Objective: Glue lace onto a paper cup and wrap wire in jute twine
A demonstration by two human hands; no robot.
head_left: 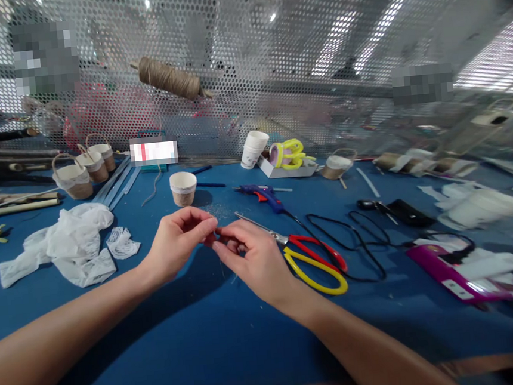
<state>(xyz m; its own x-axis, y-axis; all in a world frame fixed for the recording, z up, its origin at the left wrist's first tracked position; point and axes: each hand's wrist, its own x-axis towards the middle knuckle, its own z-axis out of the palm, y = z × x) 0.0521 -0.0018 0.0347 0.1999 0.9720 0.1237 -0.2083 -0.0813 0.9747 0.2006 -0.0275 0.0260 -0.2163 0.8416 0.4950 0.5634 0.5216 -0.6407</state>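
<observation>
My left hand [182, 241] and my right hand [256, 258] meet over the middle of the blue table, fingertips pinched close together. Whatever lies between them is hidden or too small to name. Just beyond my left hand stands a small paper cup [183, 188] wrapped in brown, with no handle on it. Scissors [314, 259] with one red and one yellow handle lie right beside my right hand, blades pointing toward it. Behind them rests a blue glue gun [261, 197], its black cord trailing right. White lace [67, 242] is heaped left of my left hand, a smaller lace piece [122, 243] next to it.
Several small handled baskets [73, 178] stand at the back left near clear glue sticks [123, 180]. A twine spool [169, 78] hangs on the perforated metal screen [243, 38]. Stacked white cups [254, 149] and a box with yellow-handled scissors [291, 153] stand behind. A purple device [454, 274] lies right.
</observation>
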